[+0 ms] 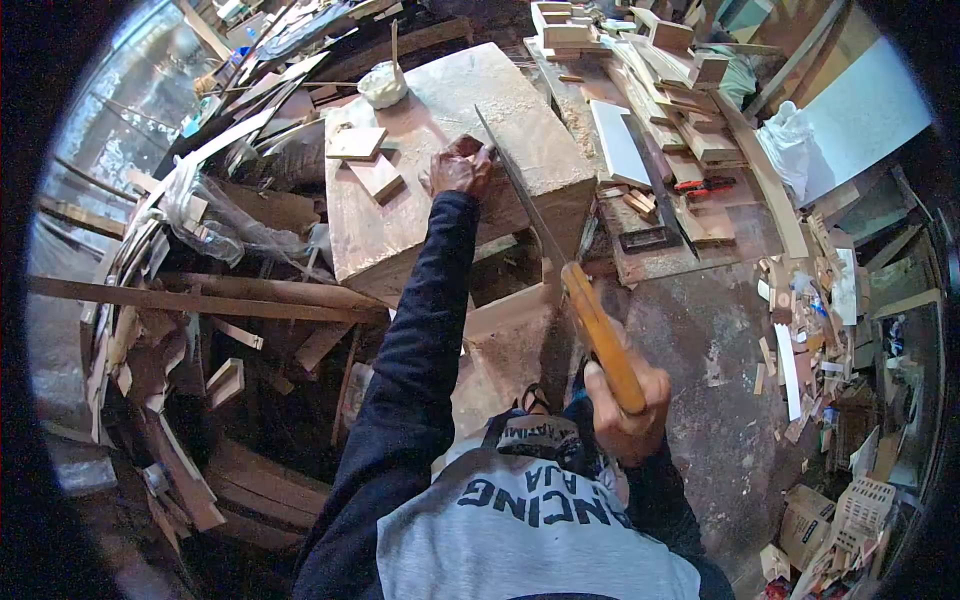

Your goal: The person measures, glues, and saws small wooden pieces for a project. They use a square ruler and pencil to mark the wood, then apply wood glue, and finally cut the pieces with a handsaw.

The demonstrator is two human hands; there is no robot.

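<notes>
Right hand: closed firmly round the yellow handle of the saw [604, 338], the right hand [630, 400] being in front of the torso.
Saw blade: runs forward and leftward from the handle, passing over the counter [510, 85], its far part just beside the left fingertips; whether the teeth touch wood cannot be told.
Left hand: the left hand [457, 173] is on the counter top, fingers bent at a small brown piece [466, 145]; mostly covered, so I cannot tell if it is clasped.
Left of that hand: two pale boards [357, 143], one partly over the other.
Far edge: a white tub [382, 87] with an upright stick.
Right side: a second surface bearing stacked timber, a white panel [617, 143] and a red-handled tool [705, 185].
Obstructions: clear plastic sheeting [212, 215] and a long wooden bar [200, 300] crowd the left; offcuts, a cardboard box [803, 525] and a pale crate [863, 508] crowd the right.
</notes>
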